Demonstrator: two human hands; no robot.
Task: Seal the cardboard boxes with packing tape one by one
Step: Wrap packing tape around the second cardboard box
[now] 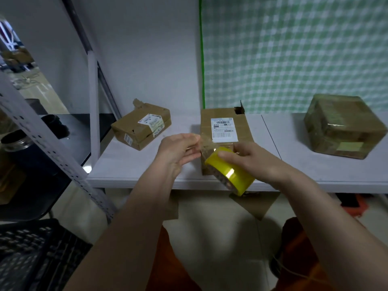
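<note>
Right hand (251, 159) gripping yellow-cored roll of clear packing tape (230, 171), left hand (178, 153) pinching its pulled-out strip (206, 141), upright labelled brown cardboard box (225, 131) behind on white worktop (134, 166)

White table (134, 164), checked green wall (294, 55)

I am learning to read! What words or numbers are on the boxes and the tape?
Middle box, white label: barcodes and print, too small and blurred to read.
Left box, white labels: too blurred to read.
Right box, pale patch: no writing visible.
Yellow tape roll: no words visible.
So nothing here can be read.
</note>
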